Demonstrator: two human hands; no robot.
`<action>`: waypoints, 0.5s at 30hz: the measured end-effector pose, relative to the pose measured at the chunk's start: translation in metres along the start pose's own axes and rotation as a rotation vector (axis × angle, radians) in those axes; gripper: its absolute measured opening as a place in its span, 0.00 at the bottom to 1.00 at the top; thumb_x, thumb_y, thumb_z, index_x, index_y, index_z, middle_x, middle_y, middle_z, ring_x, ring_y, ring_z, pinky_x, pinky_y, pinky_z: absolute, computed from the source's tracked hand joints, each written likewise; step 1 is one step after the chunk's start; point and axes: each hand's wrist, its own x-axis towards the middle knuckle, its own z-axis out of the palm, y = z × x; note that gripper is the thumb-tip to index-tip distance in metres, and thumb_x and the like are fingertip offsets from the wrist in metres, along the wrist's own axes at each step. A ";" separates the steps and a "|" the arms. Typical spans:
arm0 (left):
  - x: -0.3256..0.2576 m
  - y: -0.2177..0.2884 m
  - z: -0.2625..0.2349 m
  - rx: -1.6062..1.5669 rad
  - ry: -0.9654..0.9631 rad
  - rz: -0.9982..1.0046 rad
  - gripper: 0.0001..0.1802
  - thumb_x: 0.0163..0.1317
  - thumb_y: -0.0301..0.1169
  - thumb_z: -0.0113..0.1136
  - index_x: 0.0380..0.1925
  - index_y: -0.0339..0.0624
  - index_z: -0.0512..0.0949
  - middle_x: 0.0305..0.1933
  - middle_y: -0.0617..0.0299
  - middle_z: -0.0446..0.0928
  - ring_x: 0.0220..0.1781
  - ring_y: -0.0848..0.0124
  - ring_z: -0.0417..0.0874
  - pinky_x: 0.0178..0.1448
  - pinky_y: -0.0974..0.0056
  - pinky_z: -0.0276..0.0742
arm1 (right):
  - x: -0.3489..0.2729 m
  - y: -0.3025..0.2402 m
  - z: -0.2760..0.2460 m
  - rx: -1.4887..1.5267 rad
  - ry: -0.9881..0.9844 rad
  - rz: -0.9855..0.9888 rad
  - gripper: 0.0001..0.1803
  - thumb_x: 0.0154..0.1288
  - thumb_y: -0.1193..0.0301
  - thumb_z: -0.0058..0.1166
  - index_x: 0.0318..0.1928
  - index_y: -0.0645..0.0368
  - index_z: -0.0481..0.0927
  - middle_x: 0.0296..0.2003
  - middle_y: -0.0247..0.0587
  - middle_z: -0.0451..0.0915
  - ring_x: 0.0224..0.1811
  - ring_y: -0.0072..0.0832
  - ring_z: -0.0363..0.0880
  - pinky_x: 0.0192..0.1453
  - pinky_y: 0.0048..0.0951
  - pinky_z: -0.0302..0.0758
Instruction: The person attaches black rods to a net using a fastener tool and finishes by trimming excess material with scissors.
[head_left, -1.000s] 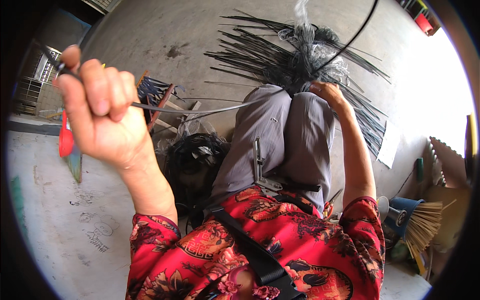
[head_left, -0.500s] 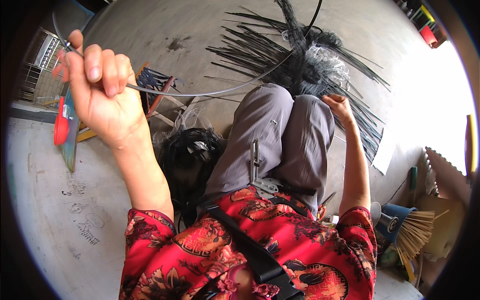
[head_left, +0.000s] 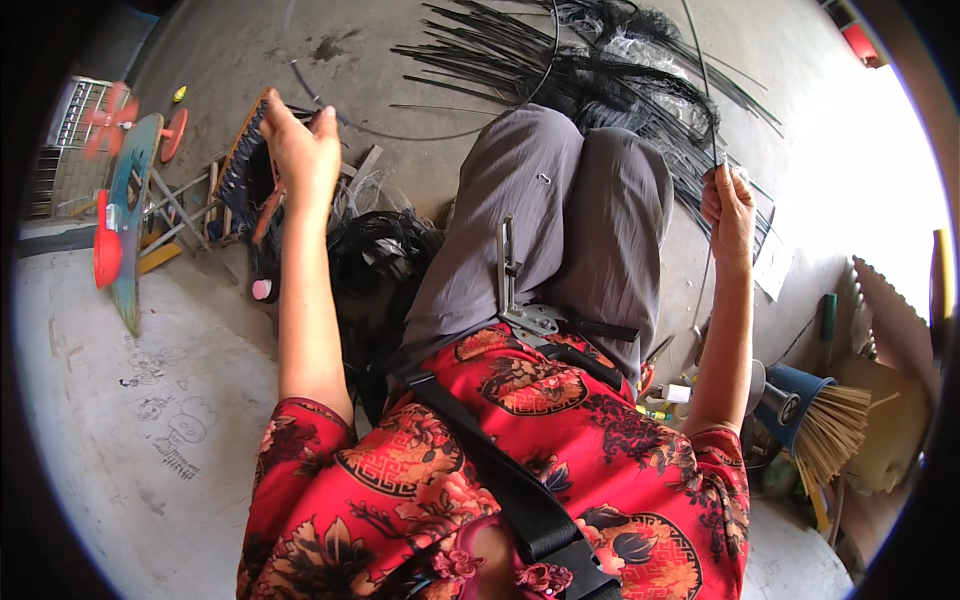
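My left hand (head_left: 305, 150) is raised on the left, thumb and fingers stretched apart. A thin grey hoop (head_left: 440, 137) passes just beyond its thumb and curves over towards my knees; I see no firm grip on it. My right hand (head_left: 730, 210) is closed in a pinch at the right, on a thin dark strip (head_left: 703, 75) that rises to the upper edge. Black stringy strands (head_left: 640, 85) spread past my knees towards that hand, beside a loose pile of stiff black strips (head_left: 480, 45) on the floor.
Left of my legs lies a black tangled heap (head_left: 375, 260) by a folding stool (head_left: 245, 160). A teal board (head_left: 132, 230) with red round parts stands further left. At the right, a blue container (head_left: 795, 400) holds a bundle of thin sticks (head_left: 835, 435).
My left hand has moved right and its fingers have straightened. My right hand has risen and shifted right, now pinching the dark strip. The hoop appears farther from me.
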 end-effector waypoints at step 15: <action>-0.050 0.103 0.035 -1.517 -0.693 -0.426 0.22 0.92 0.41 0.48 0.68 0.36 0.80 0.58 0.51 0.87 0.67 0.52 0.89 0.72 0.49 0.86 | -0.095 0.026 0.049 -0.595 -0.121 0.126 0.24 0.84 0.53 0.68 0.34 0.60 0.85 0.26 0.21 0.74 0.31 0.12 0.66 0.36 0.23 0.63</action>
